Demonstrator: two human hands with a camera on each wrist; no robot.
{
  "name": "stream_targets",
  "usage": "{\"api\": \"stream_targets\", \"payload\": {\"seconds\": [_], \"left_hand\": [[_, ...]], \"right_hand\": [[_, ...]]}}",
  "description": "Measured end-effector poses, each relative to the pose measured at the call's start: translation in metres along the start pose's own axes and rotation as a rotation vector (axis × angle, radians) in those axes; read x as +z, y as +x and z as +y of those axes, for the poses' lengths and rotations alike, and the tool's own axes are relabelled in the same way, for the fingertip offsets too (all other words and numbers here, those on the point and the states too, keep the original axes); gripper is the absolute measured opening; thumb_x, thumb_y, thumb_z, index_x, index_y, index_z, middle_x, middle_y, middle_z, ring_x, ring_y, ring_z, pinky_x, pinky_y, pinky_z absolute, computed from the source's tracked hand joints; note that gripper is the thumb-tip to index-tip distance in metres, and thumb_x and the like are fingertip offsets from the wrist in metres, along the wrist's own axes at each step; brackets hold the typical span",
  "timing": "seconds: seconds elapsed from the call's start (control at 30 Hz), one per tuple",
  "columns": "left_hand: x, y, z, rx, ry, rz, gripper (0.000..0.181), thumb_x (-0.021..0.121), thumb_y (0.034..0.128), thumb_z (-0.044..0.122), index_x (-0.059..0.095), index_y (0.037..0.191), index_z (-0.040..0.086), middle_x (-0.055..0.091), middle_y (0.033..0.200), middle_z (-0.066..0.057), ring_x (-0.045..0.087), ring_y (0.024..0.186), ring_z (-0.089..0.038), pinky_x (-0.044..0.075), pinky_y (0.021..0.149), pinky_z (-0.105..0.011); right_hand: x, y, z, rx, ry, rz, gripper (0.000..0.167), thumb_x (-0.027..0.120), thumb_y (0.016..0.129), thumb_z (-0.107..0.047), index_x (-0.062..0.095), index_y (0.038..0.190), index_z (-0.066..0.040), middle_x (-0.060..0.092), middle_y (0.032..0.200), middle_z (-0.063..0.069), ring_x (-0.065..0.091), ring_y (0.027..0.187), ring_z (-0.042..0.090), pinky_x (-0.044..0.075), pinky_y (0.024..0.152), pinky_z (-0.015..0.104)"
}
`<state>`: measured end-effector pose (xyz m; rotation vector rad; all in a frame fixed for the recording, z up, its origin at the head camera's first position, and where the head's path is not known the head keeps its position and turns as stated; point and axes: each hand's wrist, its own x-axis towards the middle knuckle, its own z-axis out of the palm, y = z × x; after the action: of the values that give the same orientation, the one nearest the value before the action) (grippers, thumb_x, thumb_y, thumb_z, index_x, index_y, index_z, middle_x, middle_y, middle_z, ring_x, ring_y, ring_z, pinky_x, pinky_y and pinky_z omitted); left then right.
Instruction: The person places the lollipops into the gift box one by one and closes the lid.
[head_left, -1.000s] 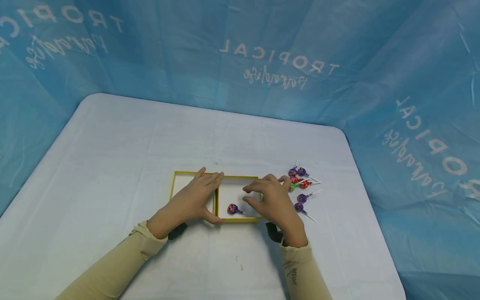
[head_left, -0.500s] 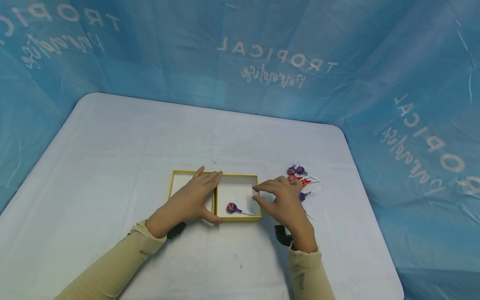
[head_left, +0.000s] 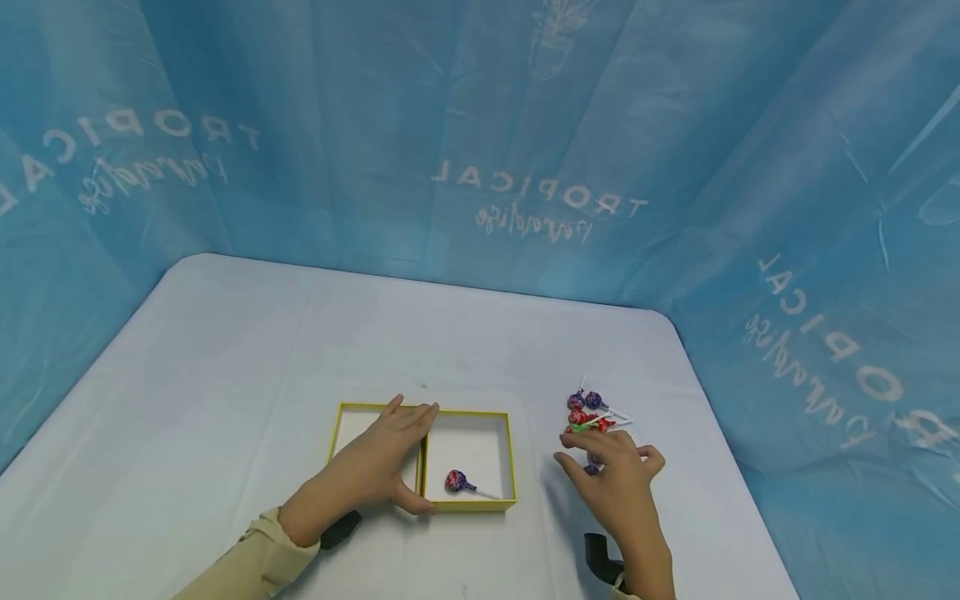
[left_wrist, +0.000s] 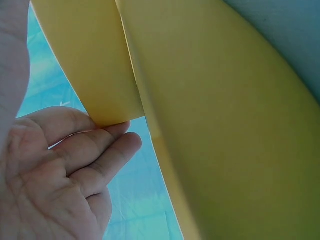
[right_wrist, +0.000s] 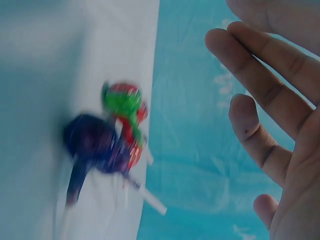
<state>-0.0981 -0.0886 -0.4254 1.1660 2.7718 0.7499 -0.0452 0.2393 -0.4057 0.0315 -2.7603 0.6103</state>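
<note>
My left hand (head_left: 369, 465) spans a yellow-edged box (head_left: 480, 506), thumb at the near wall and fingers at the far wall, gripping it near the double divider. In the left wrist view its fingers (left_wrist: 95, 155) touch yellow card walls (left_wrist: 220, 115). One red and purple lollipop (head_left: 456, 481) lies in the right section, stick pointing right. My right hand (head_left: 622, 483), empty with thumb and fingers apart, hovers over the near part of a lollipop pile (head_left: 577, 417), hiding some of it. The right wrist view shows purple (right_wrist: 92, 142) and green-red lollipops (right_wrist: 122, 100) beside the open fingers (right_wrist: 265, 90).
A white cloth (head_left: 420, 333) covers the table. Blue curtains (head_left: 375, 125) with white lettering stand behind it and along both sides. Dark straps (head_left: 600, 558) show at the wrists.
My right hand has moved from over the box's right section to the lollipop pile, leaving the single lollipop inside. The left hand has stayed on the box. The head view has tilted upward.
</note>
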Motion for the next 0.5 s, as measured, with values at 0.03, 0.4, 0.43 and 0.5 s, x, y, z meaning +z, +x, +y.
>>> {"api": "stream_targets", "payload": {"seconds": [0.03,0.4,0.43,0.5], "left_hand": [[0.000,0.000,0.000,-0.001,-0.001,-0.004,0.123,0.091,0.0609,0.057,0.039,0.149,-0.010,0.046,0.151,-0.024,0.044,0.141,-0.038,0.021,0.125,-0.058],[-0.001,0.001,-0.002,0.020,0.004,0.002,0.123,0.090,0.0618,0.059,0.038,0.150,-0.010,0.045,0.151,-0.025,0.045,0.141,-0.037,0.021,0.125,-0.058],[0.000,0.000,-0.002,0.019,0.003,0.002,0.123,0.090,0.0618,0.059,0.038,0.150,-0.009,0.045,0.152,-0.025,0.045,0.141,-0.037,0.021,0.125,-0.057],[-0.001,0.000,-0.002,0.019,-0.001,0.005,0.123,0.090,0.0618,0.059,0.038,0.150,-0.009,0.045,0.152,-0.025,0.044,0.141,-0.037,0.021,0.125,-0.058]], "right_hand": [[-0.001,-0.001,0.003,0.015,-0.007,0.007,0.024,0.089,0.077,-0.023,0.082,0.100,-0.022,0.078,0.101,-0.002,0.055,0.095,0.018,0.019,0.089,0.065],[-0.008,-0.005,0.024,0.199,-0.063,-0.030,0.027,0.087,0.079,-0.025,0.081,0.104,-0.016,0.078,0.102,0.004,0.055,0.101,0.027,0.015,0.094,0.070],[-0.008,-0.005,0.026,0.216,-0.072,-0.044,0.027,0.086,0.080,-0.026,0.081,0.105,-0.016,0.078,0.102,0.004,0.055,0.102,0.028,0.015,0.095,0.070],[-0.009,-0.005,0.028,0.240,-0.079,-0.062,0.028,0.086,0.080,-0.027,0.080,0.105,-0.016,0.077,0.104,0.005,0.055,0.104,0.030,0.014,0.096,0.071]]}}
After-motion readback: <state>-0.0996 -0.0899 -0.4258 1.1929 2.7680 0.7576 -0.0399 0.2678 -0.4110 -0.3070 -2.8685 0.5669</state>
